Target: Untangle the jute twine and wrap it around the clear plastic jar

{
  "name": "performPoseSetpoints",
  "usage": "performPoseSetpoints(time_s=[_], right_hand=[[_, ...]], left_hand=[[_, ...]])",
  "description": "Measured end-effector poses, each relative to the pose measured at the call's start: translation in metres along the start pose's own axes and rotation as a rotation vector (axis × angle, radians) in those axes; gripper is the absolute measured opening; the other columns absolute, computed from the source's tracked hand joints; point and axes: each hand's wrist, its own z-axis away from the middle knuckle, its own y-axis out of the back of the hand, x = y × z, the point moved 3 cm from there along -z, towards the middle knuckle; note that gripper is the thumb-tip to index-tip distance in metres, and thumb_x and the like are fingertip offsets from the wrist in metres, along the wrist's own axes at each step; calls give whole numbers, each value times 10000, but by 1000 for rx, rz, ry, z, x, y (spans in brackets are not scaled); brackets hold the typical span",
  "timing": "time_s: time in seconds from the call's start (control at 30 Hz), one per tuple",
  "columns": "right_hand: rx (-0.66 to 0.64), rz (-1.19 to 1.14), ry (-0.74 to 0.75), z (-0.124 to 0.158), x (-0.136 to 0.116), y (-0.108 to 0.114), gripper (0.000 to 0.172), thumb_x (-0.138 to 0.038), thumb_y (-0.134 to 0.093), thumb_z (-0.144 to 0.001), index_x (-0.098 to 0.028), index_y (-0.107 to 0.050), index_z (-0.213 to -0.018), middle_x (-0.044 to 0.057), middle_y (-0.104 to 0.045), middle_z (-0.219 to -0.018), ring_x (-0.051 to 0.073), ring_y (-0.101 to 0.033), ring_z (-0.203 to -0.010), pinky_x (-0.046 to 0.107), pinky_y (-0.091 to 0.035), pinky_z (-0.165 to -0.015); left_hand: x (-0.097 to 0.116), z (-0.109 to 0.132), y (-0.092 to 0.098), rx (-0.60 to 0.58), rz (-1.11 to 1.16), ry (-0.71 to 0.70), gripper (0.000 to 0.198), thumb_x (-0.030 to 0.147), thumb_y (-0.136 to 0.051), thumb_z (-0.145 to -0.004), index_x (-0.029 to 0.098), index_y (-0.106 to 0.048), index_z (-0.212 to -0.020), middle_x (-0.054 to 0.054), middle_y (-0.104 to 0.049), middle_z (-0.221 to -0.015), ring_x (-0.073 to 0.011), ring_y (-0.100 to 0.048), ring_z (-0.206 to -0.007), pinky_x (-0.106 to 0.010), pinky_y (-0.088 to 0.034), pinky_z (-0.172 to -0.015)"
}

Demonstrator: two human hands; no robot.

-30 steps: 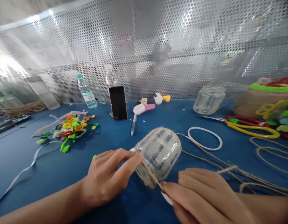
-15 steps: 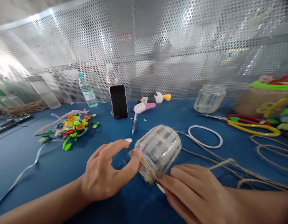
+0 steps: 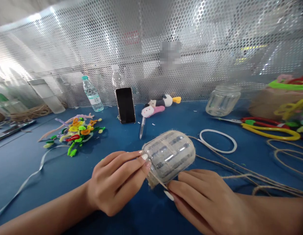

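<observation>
A clear glass jar (image 3: 171, 150) with whitish strips on its sides lies tilted on the table, its neck toward me. Natural twine (image 3: 153, 181) wraps the neck, and one strand runs across to my right fingertips. My left hand (image 3: 119, 182) is closed at the neck, thumb and fingers pinched on the jar's rim edge; whether twine is also under them is hidden. Right of the neck, my right hand (image 3: 202, 199) pinches the twine strand close to the jar. Loose twine (image 3: 236, 176) trails from behind the jar and right hand toward the right.
Scissors (image 3: 270, 128), an empty jar (image 3: 223, 101) and a white ring (image 3: 236, 143) lie to the right. Behind are a phone (image 3: 126, 106), a pen (image 3: 142, 128), plush figures (image 3: 153, 110) and a water bottle (image 3: 92, 94). Colourful pipe-cleaner pieces (image 3: 76, 132) are piled at left.
My left fingers, spread apart before with the thumb on the neck, have closed together at the jar's rim. The jar has turned slightly and shifted right. My right hand keeps its pinch.
</observation>
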Motion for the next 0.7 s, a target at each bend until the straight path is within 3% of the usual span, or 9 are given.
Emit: performPoseSetpoints(time_s=[0.2, 0.43, 0.53, 0.7], right_hand=[[3, 18, 15, 0, -2, 1, 252, -108, -370, -898, -125, -597, -790, 9, -560, -593, 110, -473, -512, 234, -380, -479], [72, 99, -40, 2, 0, 3, 265, -104, -320, -919, -125, -579, -866, 29, -628, -670, 104, -551, -563, 226, -416, -508], [52, 46, -18, 1, -1, 3, 247, -95, -322, -908, -121, -565, -867, 36, -629, -684, 109, -567, -584, 231, -430, -514], [72, 52, 14, 4, -1, 5, 204, -87, -334, -893, -114, -537, -896, 58, -638, -725, 129, -574, -615, 254, -436, -531]], left_hand=[[-6, 4, 0, -9, 33, 8, 166, 81, -514, -812, 76, -618, -941, -102, -639, -857, -207, -616, -892, -297, -561, -711], [-10, 10, -7, 105, 29, 134, 208, -3, -620, -717, 64, -583, -910, -62, -556, -755, -123, -528, -674, -245, -488, -570], [-7, 10, -6, 118, 61, 168, 306, -30, -599, -712, 50, -558, -1005, -72, -568, -771, -124, -527, -678, -241, -476, -563], [-4, 17, -7, 64, 17, 95, 415, 16, -581, -739, 111, -560, -1142, -47, -553, -791, -119, -527, -694, -234, -482, -579]])
